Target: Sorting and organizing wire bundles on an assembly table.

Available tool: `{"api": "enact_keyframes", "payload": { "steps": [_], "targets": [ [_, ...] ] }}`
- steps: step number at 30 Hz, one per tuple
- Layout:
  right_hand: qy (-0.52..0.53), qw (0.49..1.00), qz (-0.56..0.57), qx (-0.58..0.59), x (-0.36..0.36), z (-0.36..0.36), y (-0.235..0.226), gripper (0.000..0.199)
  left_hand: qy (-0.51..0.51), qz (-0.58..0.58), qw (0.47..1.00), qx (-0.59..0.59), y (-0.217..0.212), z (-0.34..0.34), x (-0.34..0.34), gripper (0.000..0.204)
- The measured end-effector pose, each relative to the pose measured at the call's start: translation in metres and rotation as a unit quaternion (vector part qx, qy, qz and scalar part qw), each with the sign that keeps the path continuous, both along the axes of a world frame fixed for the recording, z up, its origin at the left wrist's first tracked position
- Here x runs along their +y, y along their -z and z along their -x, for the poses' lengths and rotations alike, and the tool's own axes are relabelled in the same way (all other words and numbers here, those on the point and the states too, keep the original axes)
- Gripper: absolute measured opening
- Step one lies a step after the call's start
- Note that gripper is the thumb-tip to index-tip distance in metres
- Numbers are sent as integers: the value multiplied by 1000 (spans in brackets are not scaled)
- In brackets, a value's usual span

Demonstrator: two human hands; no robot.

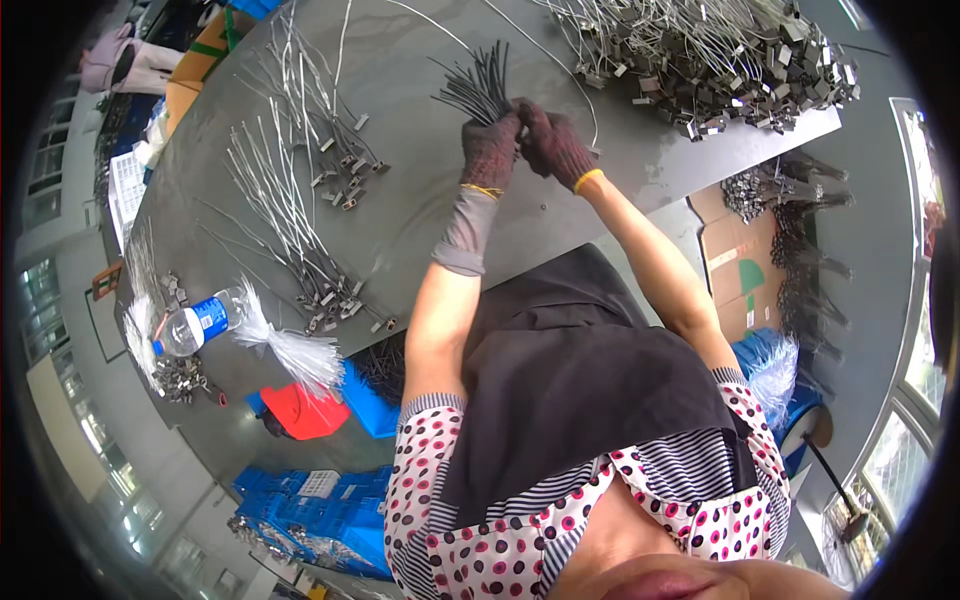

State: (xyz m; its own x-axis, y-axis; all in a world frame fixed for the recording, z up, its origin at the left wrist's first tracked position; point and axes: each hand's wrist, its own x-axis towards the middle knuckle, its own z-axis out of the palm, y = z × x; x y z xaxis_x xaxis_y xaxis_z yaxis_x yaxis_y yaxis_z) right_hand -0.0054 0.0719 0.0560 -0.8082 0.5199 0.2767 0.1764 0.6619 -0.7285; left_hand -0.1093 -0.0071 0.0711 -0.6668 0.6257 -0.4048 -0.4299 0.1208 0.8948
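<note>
My left hand point(489, 155), in a dark knit glove with a grey cuff, is wrapped round a bundle of dark cables point(480, 88). Their loose ends fan out above the fist, and the rest of the bundle is hidden in the glove. My right hand point(556, 147), gloved alike, is closed and presses against the left one beside the bundle. What its fingers pinch is hidden. Just to the right of it a pale cable point(592, 95) runs down to a small end piece on the grey table point(430, 230).
A big heap of cables with metal connectors point(740, 85) covers the table's far right. Sorted cable bundles point(275, 200) lie on the left, near a plastic bottle point(200, 322) and white ties point(295, 355). Cardboard point(735, 255) with dark bundles lies at the right; blue crates point(320, 510) stand below left.
</note>
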Motion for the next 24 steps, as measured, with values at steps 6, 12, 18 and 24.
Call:
{"api": "enact_keyframes", "payload": {
  "steps": [6, 12, 18, 24],
  "targets": [
    [235, 953, 88, -172, 30, 5, 21, 56, 42, 9, 996, 79, 63, 78, -25, 30],
    [295, 831, 128, -455, 66, -37, 26, 47, 80, 401, 799, 440, 66, 137, -50, 44],
    [294, 883, 149, -333, 51, -58, 50, 35, -54, 174, 980, 75, 72, 98, -51, 27],
    [223, 882, 415, -15, -1, -111, -2, 27, 71, -71, 967, -232, 92, 4, -27, 24]
  ]
}}
